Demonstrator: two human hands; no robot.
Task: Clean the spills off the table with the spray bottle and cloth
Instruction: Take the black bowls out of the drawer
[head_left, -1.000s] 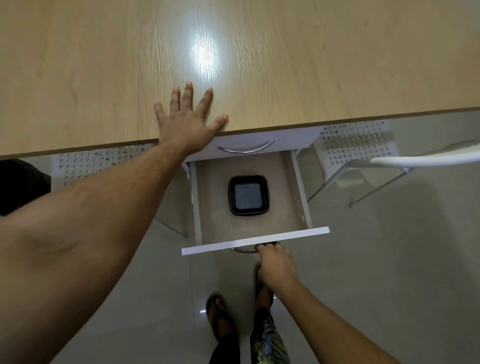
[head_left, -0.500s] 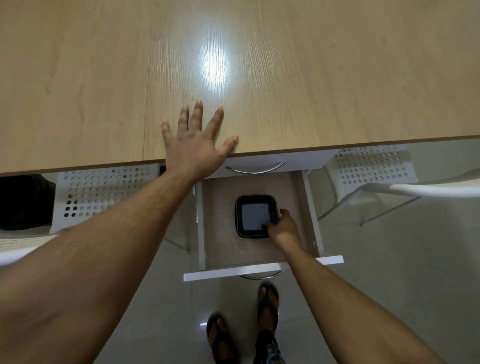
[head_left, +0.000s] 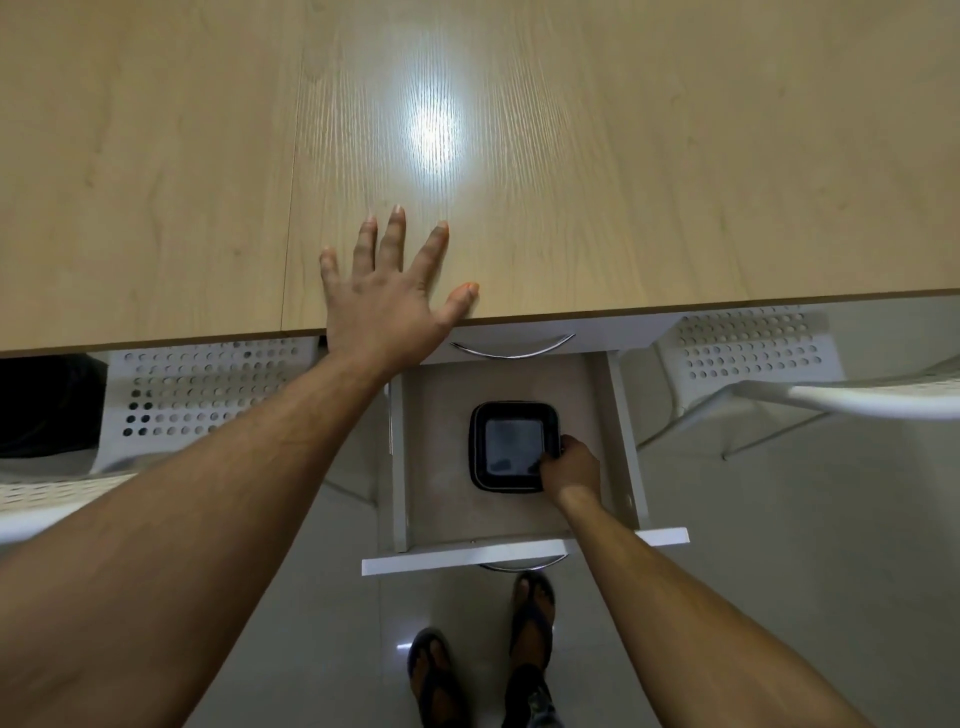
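Right hand (head_left: 570, 466) holding the black dish (head_left: 514, 447) by its corner, drawer (head_left: 524, 550) open around it, left hand (head_left: 388, 296) flat, fingers spread, on the table (head_left: 675, 156) above

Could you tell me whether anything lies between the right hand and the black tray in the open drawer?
Nothing visible does: the right hand is already on the black tray's near right corner inside the open drawer.

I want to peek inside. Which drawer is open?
The lower drawer, pulled out with the black tray inside. The upper drawer under the table is shut.
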